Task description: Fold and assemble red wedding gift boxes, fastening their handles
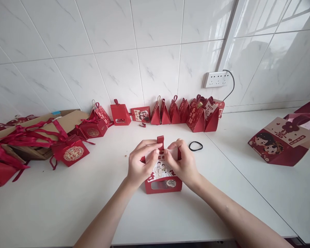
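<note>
A red gift box (163, 186) with a window and a printed couple on its white front stands upright on the white table. At its top, a red strap loop (160, 139) sticks up between my hands. My left hand (143, 160) grips the box's upper left, thumb on the front and fingers behind the top edge. On the upper right side, my right hand (182, 162) pinches the box near the strap, its thumb on the front. Both hands partly cover the printed front.
Several triangular red boxes (175, 112) line the tiled wall. At left, a cardboard carton (74, 120) lies among ribboned red boxes (72, 151). A black hair tie (195, 146) lies right of my hands. A larger patterned box (281, 143) stands at right; a power strip (217, 79) is on the wall.
</note>
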`<state>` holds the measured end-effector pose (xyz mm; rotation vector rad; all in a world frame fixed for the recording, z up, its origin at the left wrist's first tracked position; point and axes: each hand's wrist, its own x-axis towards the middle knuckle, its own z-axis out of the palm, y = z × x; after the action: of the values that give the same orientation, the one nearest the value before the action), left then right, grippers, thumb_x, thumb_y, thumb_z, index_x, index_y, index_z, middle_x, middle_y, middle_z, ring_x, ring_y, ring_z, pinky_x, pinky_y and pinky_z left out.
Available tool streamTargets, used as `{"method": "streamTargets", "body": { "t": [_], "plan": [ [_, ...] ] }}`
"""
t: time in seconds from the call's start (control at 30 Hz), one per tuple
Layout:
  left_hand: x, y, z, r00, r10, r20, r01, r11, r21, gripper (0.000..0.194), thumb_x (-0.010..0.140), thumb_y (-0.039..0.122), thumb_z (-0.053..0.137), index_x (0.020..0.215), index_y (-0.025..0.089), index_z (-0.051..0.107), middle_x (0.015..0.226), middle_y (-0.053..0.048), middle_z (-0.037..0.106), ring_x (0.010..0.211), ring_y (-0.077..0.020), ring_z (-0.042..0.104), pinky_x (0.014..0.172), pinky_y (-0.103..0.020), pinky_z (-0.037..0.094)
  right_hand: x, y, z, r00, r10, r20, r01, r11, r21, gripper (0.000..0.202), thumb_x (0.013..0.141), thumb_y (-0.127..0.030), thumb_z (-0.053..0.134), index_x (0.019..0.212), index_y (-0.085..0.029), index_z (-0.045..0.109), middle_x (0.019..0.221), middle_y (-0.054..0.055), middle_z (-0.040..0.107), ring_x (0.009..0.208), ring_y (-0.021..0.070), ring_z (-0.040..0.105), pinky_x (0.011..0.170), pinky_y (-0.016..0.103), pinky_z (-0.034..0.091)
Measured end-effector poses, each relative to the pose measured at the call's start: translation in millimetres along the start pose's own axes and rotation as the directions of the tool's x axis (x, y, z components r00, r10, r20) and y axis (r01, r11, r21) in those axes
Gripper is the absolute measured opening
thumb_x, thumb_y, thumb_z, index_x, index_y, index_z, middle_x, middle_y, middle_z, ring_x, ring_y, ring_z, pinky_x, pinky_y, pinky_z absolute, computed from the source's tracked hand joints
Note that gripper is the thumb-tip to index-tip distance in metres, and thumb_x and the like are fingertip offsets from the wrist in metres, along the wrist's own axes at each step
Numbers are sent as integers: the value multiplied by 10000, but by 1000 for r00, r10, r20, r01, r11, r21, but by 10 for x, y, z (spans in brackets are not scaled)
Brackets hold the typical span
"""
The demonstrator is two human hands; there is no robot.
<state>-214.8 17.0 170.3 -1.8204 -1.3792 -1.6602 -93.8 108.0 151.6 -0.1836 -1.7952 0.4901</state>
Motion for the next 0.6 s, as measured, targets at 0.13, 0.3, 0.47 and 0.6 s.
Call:
{"method": "streamTargets", "body": {
  "t": [0.13, 0.3, 0.47, 0.6],
  "plan": [
    [-7, -8, -2, 1000, -4, 8, 4, 1000, -12, 214, 855, 90, 581, 995, 193, 706, 963, -43, 698, 892, -133, 681, 762, -214, 576, 1, 5, -10, 1000, 2, 15, -2, 1000, 3, 101, 893, -201, 522, 839, -230, 442, 666, -49, 473, 482, 93, 389, 484, 225, 363],
    [-7, -18, -14, 1000, 15, 13, -14, 999, -47, 227, 846, 97, 581, 1010, 195, 703, 990, -49, 694, 917, -143, 682, 788, -226, 575, 14, -21, -17, 999, 40, 18, -40, 999, -36, 74, 867, -226, 524, 920, -225, 473, 690, -43, 506, 485, 102, 403, 485, 235, 372],
    [-2, -9, -26, 999, 15, 34, -13, 998, -60, 241, 828, 107, 585, 1019, 193, 704, 1004, -66, 695, 922, -173, 685, 783, -263, 583, 50, -27, -30, 998, -18, 54, 21, 998, -55, 48, 876, -209, 516, 834, -217, 537, 643, -34, 475, 500, 113, 410, 498, 250, 364],
    [-3, -8, -23, 1000, 1, 22, 1, 999, -49, 241, 826, 101, 586, 1012, 198, 705, 983, -64, 698, 907, -173, 688, 766, -263, 586, 68, -22, -33, 998, -45, 40, 46, 998, -30, 168, 881, -190, 530, 723, -220, 480, 620, -33, 439, 518, 122, 410, 495, 256, 353]
  ]
}}
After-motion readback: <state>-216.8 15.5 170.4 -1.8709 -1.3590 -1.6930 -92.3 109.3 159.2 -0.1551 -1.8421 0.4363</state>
